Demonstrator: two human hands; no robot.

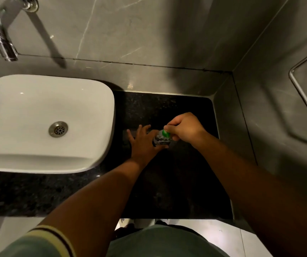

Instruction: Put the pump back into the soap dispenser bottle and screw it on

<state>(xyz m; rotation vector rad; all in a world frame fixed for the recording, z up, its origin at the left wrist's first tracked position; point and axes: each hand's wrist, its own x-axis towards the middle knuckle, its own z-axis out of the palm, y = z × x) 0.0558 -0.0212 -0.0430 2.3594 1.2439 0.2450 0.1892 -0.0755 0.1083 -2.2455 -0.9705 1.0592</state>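
Note:
A small soap dispenser bottle with a grey printed label stands on the black granite counter, seen from above. Its green pump sits at the top of the bottle. My right hand is closed around the pump from the right, fingers pinching the green top. My left hand rests against the bottle's left side, thumb under the label and fingers spread out over the counter. The bottle's lower part is hidden behind my hands.
A white countertop sink with a metal drain lies to the left of the bottle. A chrome wall tap hangs above it. Grey tiled walls close the counter at the back and right. A metal frame edge shows far right.

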